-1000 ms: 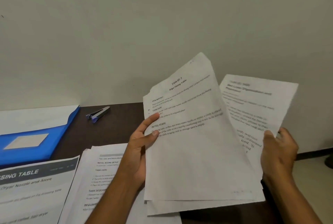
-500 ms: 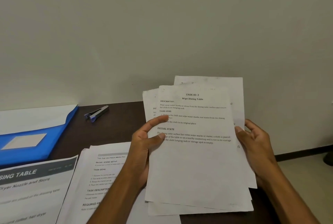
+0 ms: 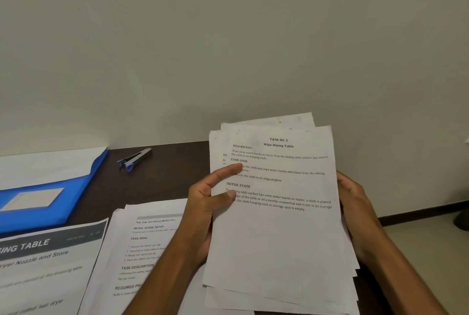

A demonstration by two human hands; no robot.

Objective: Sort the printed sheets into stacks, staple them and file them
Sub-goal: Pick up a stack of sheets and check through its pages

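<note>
Several printed sheets (image 3: 279, 233) held uneven above table (image 3: 162, 177), right of stapler (image 3: 135, 159); left hand (image 3: 205, 210) and right hand (image 3: 355, 215) grip side edges. Sorting step; next probably square edges, then staple.

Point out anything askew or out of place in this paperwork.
The held sheets are not squared: corners fan out unevenly at the top and bottom edges between the left hand and right hand. They need aligning before stapling. The stapler lies untouched beside the blue folder.
</note>
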